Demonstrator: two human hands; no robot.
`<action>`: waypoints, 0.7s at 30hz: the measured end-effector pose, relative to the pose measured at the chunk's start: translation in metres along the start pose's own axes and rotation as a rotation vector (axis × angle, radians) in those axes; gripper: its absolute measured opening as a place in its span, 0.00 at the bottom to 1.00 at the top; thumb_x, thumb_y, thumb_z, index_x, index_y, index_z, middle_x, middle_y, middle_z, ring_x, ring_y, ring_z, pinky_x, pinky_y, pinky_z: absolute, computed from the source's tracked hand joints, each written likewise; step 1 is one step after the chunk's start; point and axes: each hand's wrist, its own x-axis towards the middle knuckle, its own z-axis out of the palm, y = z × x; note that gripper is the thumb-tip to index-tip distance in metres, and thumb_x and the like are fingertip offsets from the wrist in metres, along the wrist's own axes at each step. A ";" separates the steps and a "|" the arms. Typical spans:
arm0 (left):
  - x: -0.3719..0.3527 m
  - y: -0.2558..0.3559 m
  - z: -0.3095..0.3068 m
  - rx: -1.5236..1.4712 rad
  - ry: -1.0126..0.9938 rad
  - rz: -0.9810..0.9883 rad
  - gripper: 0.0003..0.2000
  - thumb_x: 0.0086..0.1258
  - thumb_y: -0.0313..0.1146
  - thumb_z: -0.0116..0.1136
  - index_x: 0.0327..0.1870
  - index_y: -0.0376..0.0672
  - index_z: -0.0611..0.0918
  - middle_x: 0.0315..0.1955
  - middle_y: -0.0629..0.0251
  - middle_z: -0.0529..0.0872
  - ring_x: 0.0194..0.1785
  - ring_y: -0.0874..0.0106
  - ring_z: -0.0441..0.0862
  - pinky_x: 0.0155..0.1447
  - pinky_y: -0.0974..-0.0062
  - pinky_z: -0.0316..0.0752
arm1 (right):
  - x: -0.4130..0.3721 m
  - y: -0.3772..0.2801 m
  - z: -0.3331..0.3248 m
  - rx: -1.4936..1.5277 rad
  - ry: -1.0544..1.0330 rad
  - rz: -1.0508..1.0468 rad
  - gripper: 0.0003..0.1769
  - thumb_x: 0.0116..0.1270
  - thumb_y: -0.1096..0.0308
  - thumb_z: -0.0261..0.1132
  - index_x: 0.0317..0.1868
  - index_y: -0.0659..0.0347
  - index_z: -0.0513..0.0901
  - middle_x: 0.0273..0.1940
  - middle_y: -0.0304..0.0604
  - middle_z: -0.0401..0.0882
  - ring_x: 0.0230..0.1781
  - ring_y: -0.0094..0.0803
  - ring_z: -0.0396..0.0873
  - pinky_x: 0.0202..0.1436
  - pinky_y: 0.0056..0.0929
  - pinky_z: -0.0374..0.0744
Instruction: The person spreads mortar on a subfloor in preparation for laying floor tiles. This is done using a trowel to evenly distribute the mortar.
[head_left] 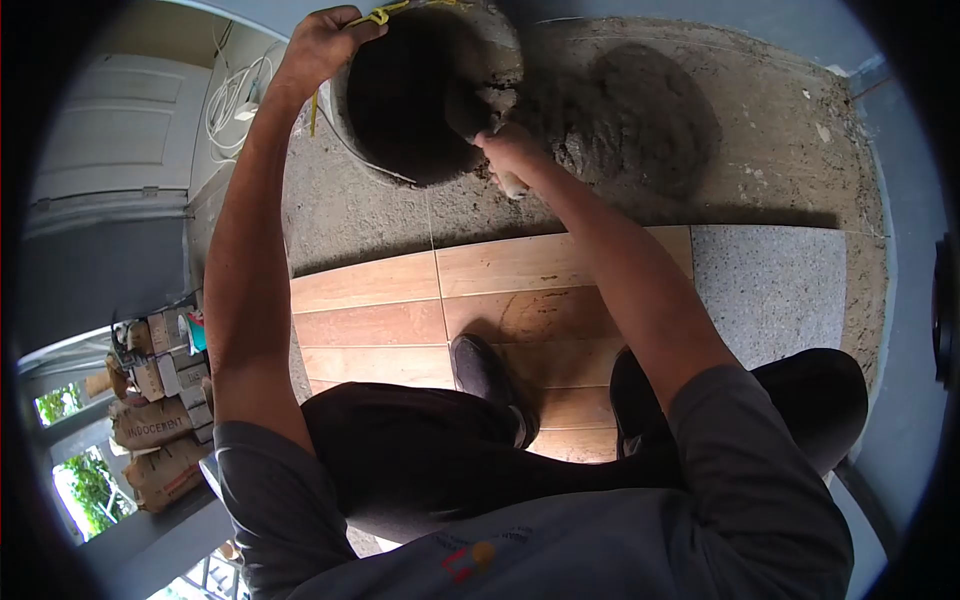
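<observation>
A dark bucket lies tipped on the rough floor, its mouth turned toward me. My left hand is closed on the yellow rope handle at its upper left rim. In my right hand is a trowel, gripped by its handle, with the dark blade at the right side of the bucket's mouth. Wet grey mortar is heaped and spread on the floor to the right of the bucket. The bucket's shaded inside is too dark to make out.
Wood-look tiles lie under my feet, beside a grey speckled tile. Bare rough floor reaches the blue wall. At left are a white cable coil, a door and stacked cement bags.
</observation>
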 end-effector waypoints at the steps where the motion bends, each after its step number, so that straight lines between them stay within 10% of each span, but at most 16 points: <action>1: -0.006 0.001 -0.003 0.051 0.009 -0.002 0.15 0.69 0.47 0.69 0.33 0.43 0.88 0.17 0.73 0.75 0.23 0.80 0.69 0.30 0.75 0.64 | -0.010 0.001 -0.003 0.061 0.013 0.015 0.16 0.71 0.56 0.64 0.40 0.63 0.76 0.24 0.43 0.76 0.18 0.34 0.77 0.19 0.37 0.77; 13: -0.032 0.009 -0.025 -0.287 0.140 -0.114 0.13 0.66 0.35 0.70 0.21 0.45 0.81 0.15 0.75 0.75 0.19 0.80 0.68 0.24 0.75 0.61 | -0.125 -0.029 -0.054 0.232 0.018 -0.030 0.16 0.70 0.58 0.64 0.37 0.66 0.79 0.24 0.46 0.78 0.19 0.39 0.79 0.25 0.43 0.81; 17: -0.047 0.027 -0.017 -0.277 0.102 -0.151 0.13 0.67 0.37 0.69 0.23 0.43 0.82 0.16 0.74 0.75 0.19 0.80 0.68 0.25 0.74 0.62 | -0.063 -0.021 -0.060 -0.887 0.170 -0.809 0.11 0.65 0.63 0.65 0.33 0.64 0.85 0.28 0.52 0.85 0.26 0.46 0.85 0.30 0.46 0.83; 21: -0.057 0.076 -0.012 0.028 0.123 -0.133 0.16 0.65 0.41 0.67 0.27 0.35 0.84 0.17 0.67 0.79 0.23 0.73 0.75 0.29 0.67 0.70 | -0.008 -0.042 -0.030 -1.167 0.479 -0.975 0.08 0.62 0.66 0.65 0.29 0.59 0.88 0.27 0.49 0.86 0.26 0.45 0.85 0.28 0.43 0.82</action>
